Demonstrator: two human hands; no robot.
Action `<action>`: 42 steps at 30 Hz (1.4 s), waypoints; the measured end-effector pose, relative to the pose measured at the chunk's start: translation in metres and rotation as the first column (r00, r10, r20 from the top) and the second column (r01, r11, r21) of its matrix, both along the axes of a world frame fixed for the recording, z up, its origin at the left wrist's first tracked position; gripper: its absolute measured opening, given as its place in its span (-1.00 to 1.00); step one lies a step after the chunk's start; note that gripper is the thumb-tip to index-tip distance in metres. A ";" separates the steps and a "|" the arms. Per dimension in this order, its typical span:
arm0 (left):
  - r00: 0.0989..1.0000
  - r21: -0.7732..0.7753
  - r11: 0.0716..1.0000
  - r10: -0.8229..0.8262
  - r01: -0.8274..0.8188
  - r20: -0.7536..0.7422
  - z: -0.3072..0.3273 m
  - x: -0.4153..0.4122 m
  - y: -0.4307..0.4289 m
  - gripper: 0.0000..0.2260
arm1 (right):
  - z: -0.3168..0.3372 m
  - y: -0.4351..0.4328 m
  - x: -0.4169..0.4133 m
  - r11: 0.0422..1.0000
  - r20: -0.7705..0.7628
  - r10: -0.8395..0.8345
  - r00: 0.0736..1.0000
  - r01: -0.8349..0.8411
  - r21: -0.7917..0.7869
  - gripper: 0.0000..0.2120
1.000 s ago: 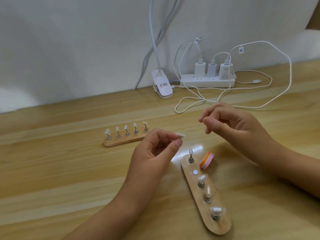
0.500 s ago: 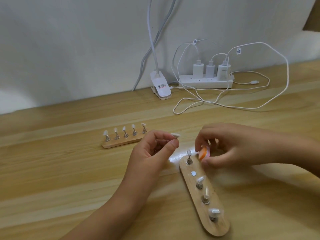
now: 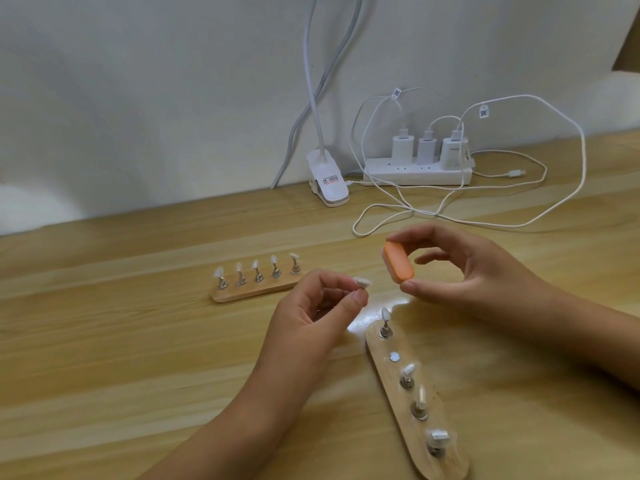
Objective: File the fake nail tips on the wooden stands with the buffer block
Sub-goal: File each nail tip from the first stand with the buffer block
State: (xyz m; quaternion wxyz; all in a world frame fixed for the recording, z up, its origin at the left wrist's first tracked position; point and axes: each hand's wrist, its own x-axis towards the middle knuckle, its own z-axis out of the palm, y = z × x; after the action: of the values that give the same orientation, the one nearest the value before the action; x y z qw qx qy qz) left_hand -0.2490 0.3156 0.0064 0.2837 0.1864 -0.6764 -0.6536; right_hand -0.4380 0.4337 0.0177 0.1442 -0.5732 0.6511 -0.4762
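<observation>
Pale wood counter [image 3: 138, 358] runs back to a white wall [image 3: 138, 98], where a power strip [image 3: 415, 173] and clip lamp [image 3: 329, 181] sit; left hand [image 3: 311, 317] pinches a white nail tip [image 3: 360, 281] between thumb and fingertips, above the counter; right hand [image 3: 460, 271] grips the orange buffer block [image 3: 399, 263] between thumb and fingers, near that tip but apart; far wooden stand [image 3: 256, 292] carries five tips; near wooden stand [image 3: 394, 372] carries four, one magnet [image 3: 394, 357] bare.

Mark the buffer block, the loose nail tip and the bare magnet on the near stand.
buffer block [image 3: 398, 263], head view, orange face.
loose nail tip [image 3: 361, 281], head view, white top.
bare magnet [image 3: 394, 357], head view, disc centre.
</observation>
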 end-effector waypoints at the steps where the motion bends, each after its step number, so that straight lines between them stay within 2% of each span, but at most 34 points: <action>1: 1.000 -0.003 1.000 -0.009 0.009 0.005 0.000 0.000 0.000 -0.91 | 0.000 0.001 0.002 0.999 0.025 0.003 1.000 -0.002 -0.036 -0.56; 6: 0.999 -0.016 0.999 -0.046 0.047 0.022 0.001 0.001 0.001 -0.90 | -0.003 0.001 0.015 0.985 0.094 0.030 0.995 -0.014 -0.169 -0.57; 12: 0.995 -0.029 0.995 -0.097 0.097 0.030 0.001 0.001 0.002 -0.93 | -0.008 0.003 0.024 0.967 -0.032 0.031 0.999 -0.038 -0.251 -0.53; 15: 0.995 -0.043 0.994 -0.097 0.098 0.030 -0.001 0.000 0.002 -0.84 | -0.007 0.003 0.023 0.965 -0.050 0.033 0.998 -0.044 -0.257 -0.47; 19: 0.994 -0.045 0.993 -0.106 0.106 0.014 -0.002 -0.001 0.002 -0.81 | -0.009 0.004 0.024 0.965 -0.183 -0.003 0.983 -0.045 -0.260 -0.54; 25: 0.993 -0.046 0.992 -0.119 0.119 0.004 -0.002 0.000 0.001 -0.98 | -0.010 0.005 0.029 0.957 -0.266 -0.022 0.964 -0.057 -0.285 -0.55; 31: 0.991 -0.071 0.988 -0.137 0.137 0.003 -0.004 0.000 -0.001 -0.95 | -0.011 0.005 0.031 0.964 -0.335 -0.018 0.942 -0.073 -0.257 -0.57; 35: 0.990 -0.084 0.987 -0.139 0.140 0.018 -0.004 -0.001 -0.001 -0.95 | -0.011 0.006 0.032 0.960 -0.277 -0.045 0.960 -0.036 -0.278 -0.56; 39: 0.989 -0.097 0.985 -0.144 0.146 0.023 -0.004 -0.001 0.000 -0.94 | -0.013 0.007 0.032 0.961 -0.341 -0.038 0.939 -0.059 -0.270 -0.58; 42: 0.991 -0.104 0.985 -0.135 0.137 0.024 -0.005 -0.001 -0.001 -0.93 | -0.013 0.006 0.030 0.960 -0.278 -0.056 0.959 -0.025 -0.280 -0.56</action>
State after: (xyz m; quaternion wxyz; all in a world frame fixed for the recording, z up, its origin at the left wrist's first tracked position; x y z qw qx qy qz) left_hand -0.2502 0.3144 0.0013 0.2422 0.1299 -0.7235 -0.6333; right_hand -0.4079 0.4394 0.0044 -0.0369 -0.6449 0.5954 -0.4778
